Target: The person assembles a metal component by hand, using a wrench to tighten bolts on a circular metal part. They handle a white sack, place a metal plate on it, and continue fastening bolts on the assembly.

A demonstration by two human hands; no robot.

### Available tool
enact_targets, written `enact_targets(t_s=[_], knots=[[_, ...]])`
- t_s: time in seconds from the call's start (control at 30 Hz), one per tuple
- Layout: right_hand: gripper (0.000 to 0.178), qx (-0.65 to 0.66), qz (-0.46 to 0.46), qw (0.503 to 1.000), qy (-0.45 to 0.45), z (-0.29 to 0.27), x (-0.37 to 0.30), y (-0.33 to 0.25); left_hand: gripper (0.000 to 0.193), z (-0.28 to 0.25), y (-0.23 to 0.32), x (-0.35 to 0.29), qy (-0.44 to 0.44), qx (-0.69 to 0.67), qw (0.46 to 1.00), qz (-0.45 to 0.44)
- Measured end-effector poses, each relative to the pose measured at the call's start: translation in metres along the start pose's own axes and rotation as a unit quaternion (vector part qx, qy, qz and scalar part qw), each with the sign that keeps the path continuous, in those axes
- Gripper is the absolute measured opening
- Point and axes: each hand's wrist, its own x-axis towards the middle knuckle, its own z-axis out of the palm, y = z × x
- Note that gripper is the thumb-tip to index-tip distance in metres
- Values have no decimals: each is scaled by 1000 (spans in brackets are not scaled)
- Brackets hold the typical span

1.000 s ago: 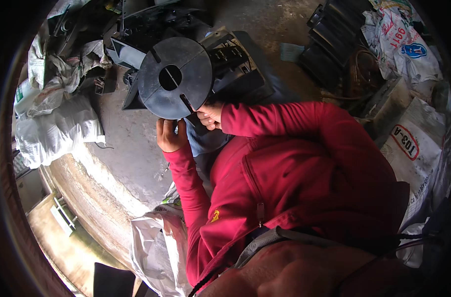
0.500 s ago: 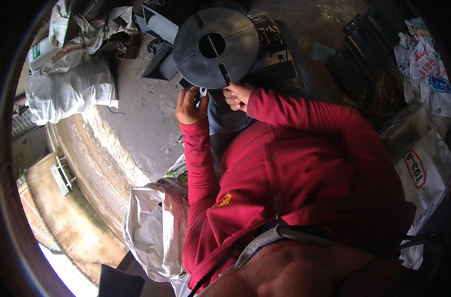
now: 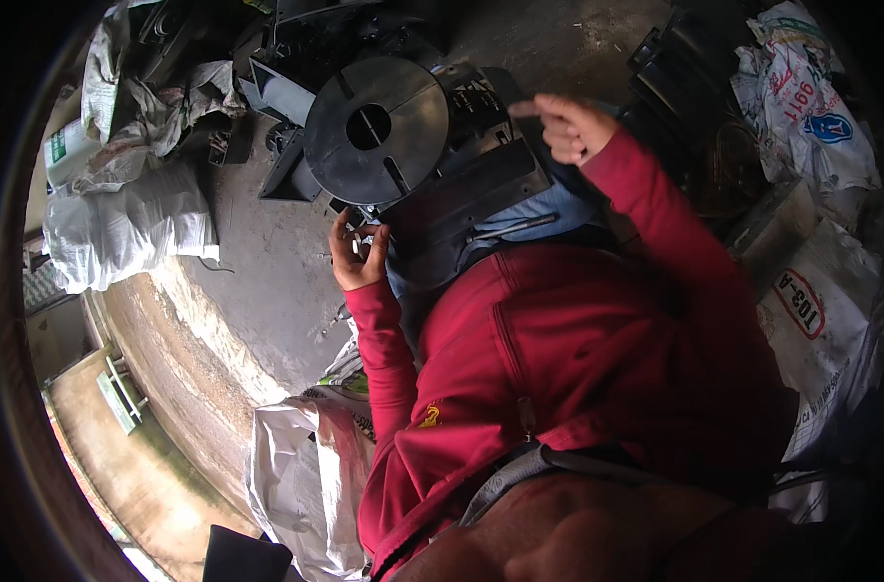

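Observation:
A round dark grey disc [image 3: 413, 92] with a centre hole and slots sits on a dark machine frame in front of me. My left hand [image 3: 357, 254] is at the disc's near edge, fingers curled with thumb and fingertips close together. A small pale thing [image 3: 356, 245] shows between them, too small to name. My right hand [image 3: 573, 129] is raised right of the disc, slightly blurred, forefinger stretched out and other fingers half bent; nothing shows in it. Below the disc lies a long dark flat panel [image 3: 476, 194] over my lap, with a slim dark rod [image 3: 513, 229] beside it.
White sacks [image 3: 131, 228] lie at the left, and an open white bag [image 3: 306, 475] stands by my left elbow. Printed sacks [image 3: 801, 107] and dark curved parts [image 3: 684, 78] are piled at the right. Angled metal pieces [image 3: 291, 165] lie left of the disc.
My right hand has left the disc's near edge and moved up and right. My left hand has stayed near the edge. The disc sits further left and lower in view, with the panel now uncovered.

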Motion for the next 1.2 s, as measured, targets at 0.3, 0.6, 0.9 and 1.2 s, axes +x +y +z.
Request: enact_targets(t_s=[0.3,0.6,0.9,1.2], knots=[[53,-195,-140,970,46,-21,118,-6,68,19,-35,23,26,-108,994,18],[35,-143,-213,964,74,-19,117,20,61,13,-19,20,-24,-87,995,-34],[29,-132,-187,972,57,-28,122,22,58,9,-19,26,-34,-68,996,-45],[22,-154,-214,963,51,-26,114,27,52,5,-17,30,-47,-37,998,-7]])
